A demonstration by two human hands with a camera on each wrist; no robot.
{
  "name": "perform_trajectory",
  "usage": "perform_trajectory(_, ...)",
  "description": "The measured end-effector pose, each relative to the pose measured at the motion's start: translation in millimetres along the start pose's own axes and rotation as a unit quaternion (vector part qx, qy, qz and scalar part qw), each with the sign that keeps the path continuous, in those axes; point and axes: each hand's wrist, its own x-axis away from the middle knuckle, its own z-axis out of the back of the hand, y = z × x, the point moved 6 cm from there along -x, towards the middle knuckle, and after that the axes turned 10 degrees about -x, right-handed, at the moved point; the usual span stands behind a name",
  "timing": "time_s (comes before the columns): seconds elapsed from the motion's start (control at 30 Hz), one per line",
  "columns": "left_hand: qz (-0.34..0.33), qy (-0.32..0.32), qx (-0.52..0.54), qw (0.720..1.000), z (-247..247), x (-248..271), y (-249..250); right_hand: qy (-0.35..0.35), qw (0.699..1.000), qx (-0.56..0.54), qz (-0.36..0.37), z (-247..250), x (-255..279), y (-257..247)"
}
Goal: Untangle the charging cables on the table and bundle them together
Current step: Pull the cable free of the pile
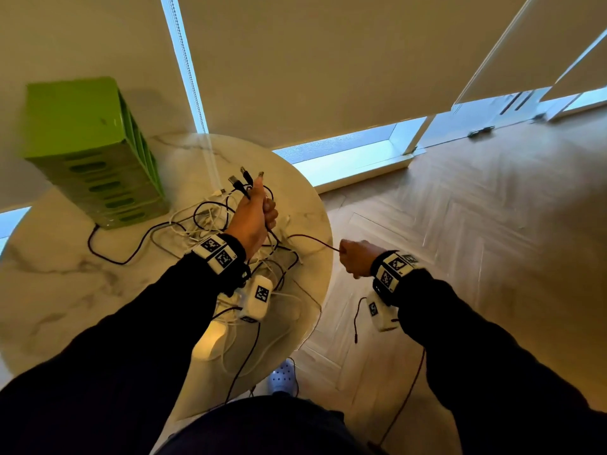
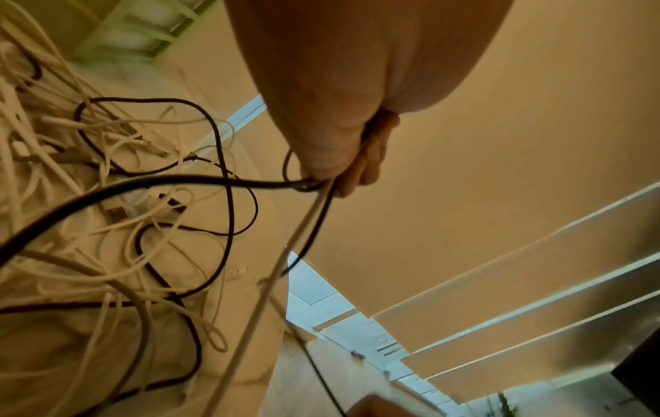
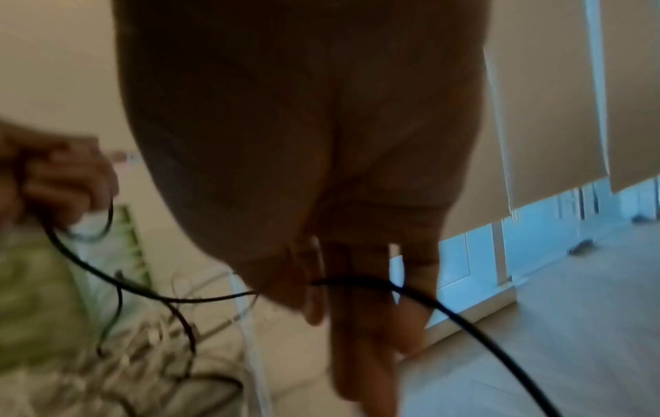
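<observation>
A tangle of white and black charging cables lies on the round marble table. My left hand is raised over the tangle and grips a bunch of cable ends, with their plugs sticking up above the fist. In the left wrist view the gripped cables run down from the left hand to the pile. My right hand is past the table's right edge and pinches a dark cable pulled taut from the pile. That dark cable passes between thumb and fingers; its free end dangles below.
A tall green slotted box stands at the table's back left, with a black lead running from it. A pale block lies among cables at the near edge. Wood floor spreads to the right, with a light shoe below.
</observation>
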Motion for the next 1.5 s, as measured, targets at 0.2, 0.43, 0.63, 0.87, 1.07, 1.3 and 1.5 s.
perform_trajectory(0.2, 0.037, -0.078, 0.035, 0.996, -19, 13, 0, 0.025, 0.984, -0.076, 0.157, -15, -4, -33)
perform_trajectory(0.43, 0.008, -0.015, -0.096, 0.995, -5, 12, 2, 0.068, 0.924, -0.204, 0.317, 3, 28, -105)
perform_trajectory(0.63, -0.019, 0.007, -0.165, 0.986, 9, 5, -6, 0.209, 0.918, -0.245, 0.231, 53, 22, -82)
perform_trajectory(0.87, 0.020, -0.069, -0.009, 0.997, -1, 16, 10, -0.102, 0.993, 0.061, -0.001, -12, 4, -13)
perform_trajectory(1.07, 0.024, -0.108, -0.004, 0.994, -22, 27, 9, -0.106, 0.942, -0.182, 0.263, -33, 12, -100)
perform_trajectory(1.3, 0.016, -0.117, -0.077, 0.990, -4, 25, 21, -0.180, 0.878, -0.400, 0.191, -30, 13, -117)
perform_trajectory(1.5, 0.062, -0.071, -0.030, 0.995, 7, 23, 9, 0.097, 0.969, -0.121, 0.192, 11, -16, -82)
